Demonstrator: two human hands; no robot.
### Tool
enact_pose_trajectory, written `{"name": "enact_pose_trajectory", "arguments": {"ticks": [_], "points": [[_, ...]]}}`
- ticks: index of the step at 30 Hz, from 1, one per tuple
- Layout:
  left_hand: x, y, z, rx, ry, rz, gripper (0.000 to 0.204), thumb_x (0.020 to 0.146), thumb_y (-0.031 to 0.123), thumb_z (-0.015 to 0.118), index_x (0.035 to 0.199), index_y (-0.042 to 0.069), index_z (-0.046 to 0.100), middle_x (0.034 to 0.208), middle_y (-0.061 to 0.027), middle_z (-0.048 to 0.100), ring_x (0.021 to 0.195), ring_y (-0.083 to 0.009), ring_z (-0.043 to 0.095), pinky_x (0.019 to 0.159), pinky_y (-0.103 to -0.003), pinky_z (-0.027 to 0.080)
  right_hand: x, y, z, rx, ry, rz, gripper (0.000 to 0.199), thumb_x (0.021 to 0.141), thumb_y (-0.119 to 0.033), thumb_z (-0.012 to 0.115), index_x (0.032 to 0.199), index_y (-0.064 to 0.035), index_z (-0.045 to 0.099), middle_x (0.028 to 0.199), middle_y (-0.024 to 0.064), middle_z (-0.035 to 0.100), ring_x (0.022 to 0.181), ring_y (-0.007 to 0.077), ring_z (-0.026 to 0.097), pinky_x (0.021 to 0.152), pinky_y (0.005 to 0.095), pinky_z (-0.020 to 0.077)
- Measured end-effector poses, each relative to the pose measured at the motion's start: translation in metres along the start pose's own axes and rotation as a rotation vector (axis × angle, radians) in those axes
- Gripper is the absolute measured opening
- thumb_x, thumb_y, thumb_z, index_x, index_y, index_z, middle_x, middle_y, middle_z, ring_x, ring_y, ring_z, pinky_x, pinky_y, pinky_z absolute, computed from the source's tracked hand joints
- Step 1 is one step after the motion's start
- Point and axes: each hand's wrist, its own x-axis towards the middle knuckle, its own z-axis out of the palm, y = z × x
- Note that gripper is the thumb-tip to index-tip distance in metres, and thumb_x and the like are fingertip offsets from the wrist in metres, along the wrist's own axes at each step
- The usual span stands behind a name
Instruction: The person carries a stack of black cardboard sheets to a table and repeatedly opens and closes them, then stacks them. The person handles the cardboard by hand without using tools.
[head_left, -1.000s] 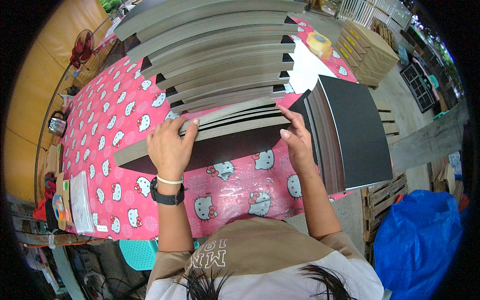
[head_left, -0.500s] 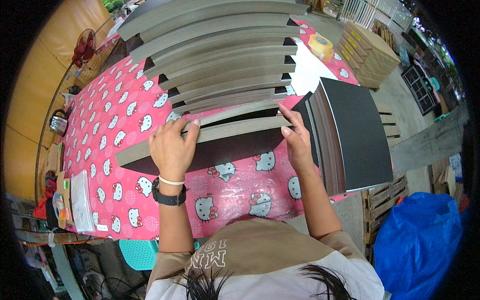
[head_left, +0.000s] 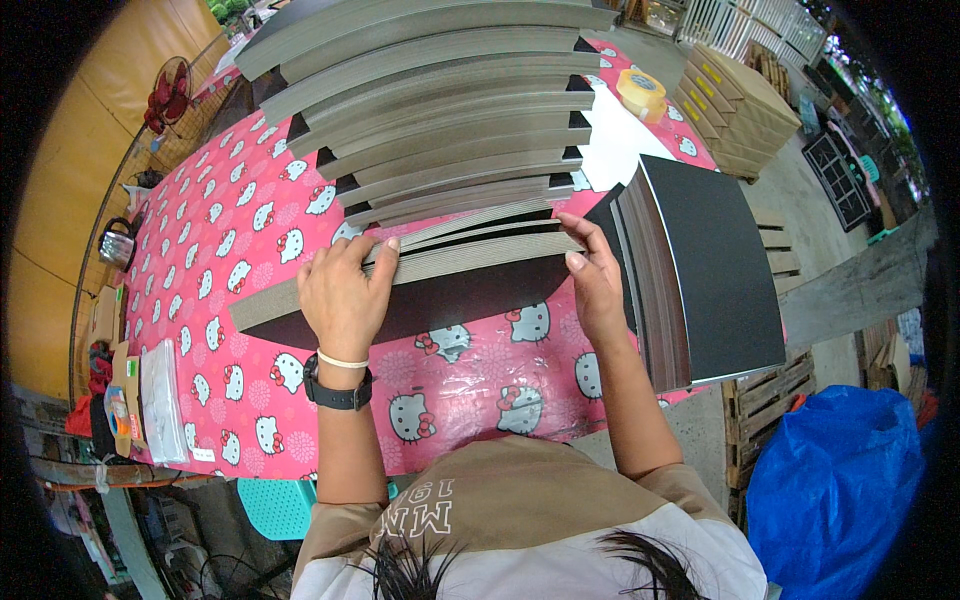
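A bundle of black boards with grey edges point(head_left: 450, 300) stands on its long side on the pink table cover in front of me. My left hand point(head_left: 345, 295) is closed over its left part, thumb along the grey edges and fingers on the far side. At the right end, my right hand point(head_left: 597, 280) holds the board corners between thumb and fingers. Narrow dark gaps separate some boards at the top. Just beyond lies a tall pile of similar boards point(head_left: 450, 105) in staggered bundles. Another black-topped stack point(head_left: 715, 270) is right of my right hand.
White paper point(head_left: 615, 140) and a roll of tape point(head_left: 641, 95) lie at the far right of the table point(head_left: 225, 330). Clear plastic sleeves point(head_left: 165, 400) are at its left edge. Beyond the edges are a fan point(head_left: 169, 95), a pallet point(head_left: 765, 410) and a blue plastic sheet point(head_left: 835, 490).
The boards at the bundle's right end have fanned apart, with more thin gaps showing between them. My right fingers have shifted slightly; my left hand has stayed in place.
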Motion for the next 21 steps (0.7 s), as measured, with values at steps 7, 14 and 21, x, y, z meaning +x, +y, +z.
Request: {"name": "enact_pose_trajectory", "arguments": {"ticks": [7, 14, 21], "points": [[-0.0007, 0.0000, -0.0004, -0.009, 0.018, 0.003, 0.034, 0.081, 0.040, 0.055, 0.079, 0.008, 0.066, 0.076, -0.0085, 0.060, 0.077, -0.0272, 0.055, 0.075, -0.039, 0.038, 0.0046, -0.0001, -0.0029, -0.156, -0.021, -0.059, 0.057, 0.078, -0.033, 0.057, 0.124, 0.0008, 0.048, 0.109, 0.0102, 0.046, 0.107, 0.0210, 0.042, 0.099, 0.0306, 0.0256], [0.0000, 0.0000, 0.0012, -0.010, 0.031, 0.008, 0.034, 0.081, 0.039, 0.055, 0.078, 0.007, 0.066, 0.075, -0.0092, 0.060, 0.077, -0.0277, 0.055, 0.073, -0.039, 0.038, 0.0010, -0.0045, 0.0017, -0.187, 0.015, -0.069, 0.052, 0.075, -0.025, 0.061, 0.120, 0.0001, 0.051, 0.108, 0.0093, 0.047, 0.107, 0.0205, 0.042, 0.097, 0.0299, 0.0274], [0.0004, 0.0007, 0.0004, 0.001, 0.022, 0.002, 0.033, 0.081, 0.038, 0.055, 0.077, 0.007, 0.066, 0.076, -0.0095, 0.060, 0.077, -0.0280, 0.055, 0.073, -0.039, 0.038, 0.0003, 0.0032, 0.0022, 0.020, 0.053, 0.010, 0.049, 0.077, -0.026, 0.059, 0.115, 0.0017, 0.047, 0.106, 0.0092, 0.048, 0.101, 0.0177, 0.045, 0.093, 0.0287, 0.0316]]}}
